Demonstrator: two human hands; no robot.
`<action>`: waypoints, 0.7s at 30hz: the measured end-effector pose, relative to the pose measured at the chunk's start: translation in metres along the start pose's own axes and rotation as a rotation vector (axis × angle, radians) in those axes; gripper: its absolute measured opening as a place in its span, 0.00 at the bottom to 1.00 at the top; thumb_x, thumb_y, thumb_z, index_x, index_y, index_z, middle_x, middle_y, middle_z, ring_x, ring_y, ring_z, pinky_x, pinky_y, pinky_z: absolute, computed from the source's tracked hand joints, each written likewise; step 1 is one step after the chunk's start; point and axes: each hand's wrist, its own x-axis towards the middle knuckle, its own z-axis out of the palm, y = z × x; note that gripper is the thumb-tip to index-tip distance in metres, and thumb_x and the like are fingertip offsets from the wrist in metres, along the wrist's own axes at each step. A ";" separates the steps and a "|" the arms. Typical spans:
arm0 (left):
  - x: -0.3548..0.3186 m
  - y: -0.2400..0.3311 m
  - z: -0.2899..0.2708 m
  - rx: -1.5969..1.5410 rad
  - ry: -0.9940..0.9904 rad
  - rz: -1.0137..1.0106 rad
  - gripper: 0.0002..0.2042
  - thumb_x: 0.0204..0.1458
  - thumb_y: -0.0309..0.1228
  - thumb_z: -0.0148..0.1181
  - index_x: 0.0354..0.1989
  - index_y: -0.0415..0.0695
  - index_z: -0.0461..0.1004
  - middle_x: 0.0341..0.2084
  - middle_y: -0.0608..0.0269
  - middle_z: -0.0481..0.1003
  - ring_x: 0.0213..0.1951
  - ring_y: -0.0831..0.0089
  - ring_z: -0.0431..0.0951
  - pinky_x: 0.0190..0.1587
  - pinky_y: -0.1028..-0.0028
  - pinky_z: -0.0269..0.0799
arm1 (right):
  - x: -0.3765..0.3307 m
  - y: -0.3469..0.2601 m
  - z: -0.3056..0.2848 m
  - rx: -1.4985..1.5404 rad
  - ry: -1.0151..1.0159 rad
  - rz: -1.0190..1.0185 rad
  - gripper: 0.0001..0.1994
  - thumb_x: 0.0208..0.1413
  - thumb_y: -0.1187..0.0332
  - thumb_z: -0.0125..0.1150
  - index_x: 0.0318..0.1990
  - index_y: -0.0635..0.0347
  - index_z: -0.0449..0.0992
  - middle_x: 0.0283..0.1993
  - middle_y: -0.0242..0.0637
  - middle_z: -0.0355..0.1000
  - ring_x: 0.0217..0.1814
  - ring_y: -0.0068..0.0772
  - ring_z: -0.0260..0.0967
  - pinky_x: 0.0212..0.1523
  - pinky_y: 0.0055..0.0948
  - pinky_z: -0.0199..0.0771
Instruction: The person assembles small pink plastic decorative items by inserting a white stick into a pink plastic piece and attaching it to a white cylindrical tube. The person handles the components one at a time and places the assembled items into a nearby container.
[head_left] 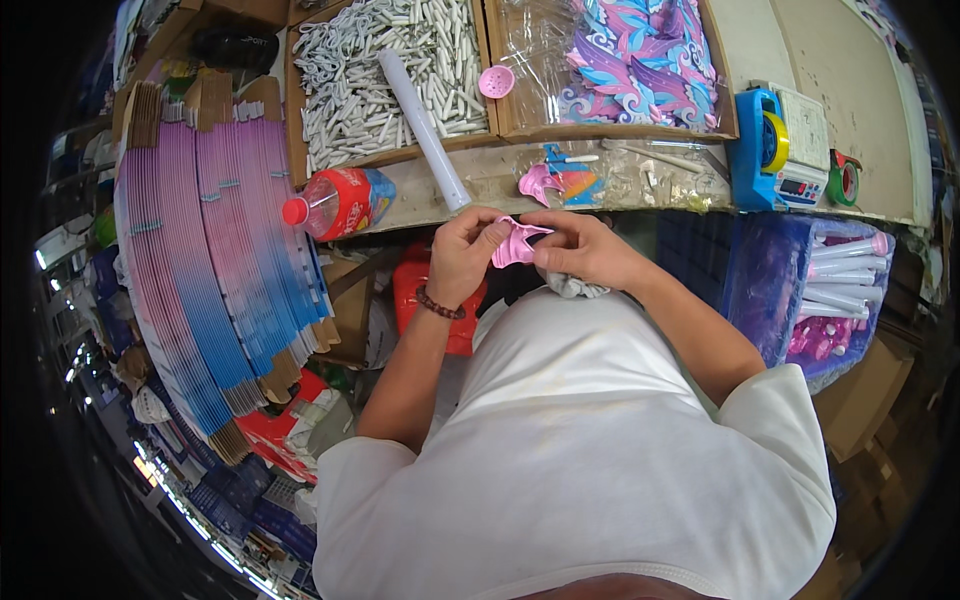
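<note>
Your left hand (462, 258) clamps the pink molded plastic piece (514, 247) between thumb and fingers; your right hand (597, 251) grips its other side with thumb and forefinger, probably to steady it from both ends. It sits in front of your white T-shirt (580, 440), just off the bench's near edge, presumably for a clear look. A matching pink piece (540, 184) lies just beyond your hands, and the open carton of white wired parts (395, 85) stands farther back, likely for easy reach.
</note>
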 end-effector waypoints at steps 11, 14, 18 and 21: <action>-0.002 0.004 0.004 0.002 -0.069 -0.067 0.08 0.57 0.28 0.58 0.39 0.35 0.74 0.29 0.69 0.75 0.32 0.85 0.72 0.34 0.82 0.69 | 0.008 0.012 0.001 -0.103 0.111 0.000 0.16 0.61 0.62 0.57 0.48 0.67 0.76 0.34 0.29 0.73 0.33 0.16 0.65 0.37 0.19 0.68; -0.002 0.006 0.000 0.011 -0.082 -0.077 0.08 0.57 0.28 0.58 0.39 0.34 0.74 0.30 0.68 0.75 0.32 0.85 0.72 0.35 0.82 0.70 | 0.009 0.013 0.000 0.054 0.032 -0.001 0.18 0.63 0.59 0.54 0.48 0.67 0.76 0.35 0.30 0.73 0.34 0.17 0.66 0.38 0.20 0.68; -0.001 0.005 -0.002 -0.010 -0.084 -0.071 0.08 0.57 0.27 0.58 0.39 0.34 0.74 0.30 0.68 0.76 0.33 0.85 0.73 0.35 0.82 0.70 | 0.009 0.011 -0.001 0.130 -0.011 0.041 0.21 0.64 0.55 0.51 0.49 0.66 0.75 0.36 0.31 0.73 0.37 0.19 0.66 0.40 0.21 0.69; -0.001 0.006 -0.003 0.010 -0.085 -0.064 0.08 0.58 0.27 0.58 0.39 0.34 0.74 0.30 0.68 0.75 0.33 0.85 0.73 0.35 0.82 0.70 | 0.012 0.013 0.000 0.090 0.048 0.075 0.20 0.64 0.56 0.52 0.49 0.66 0.75 0.36 0.29 0.73 0.37 0.17 0.65 0.39 0.21 0.68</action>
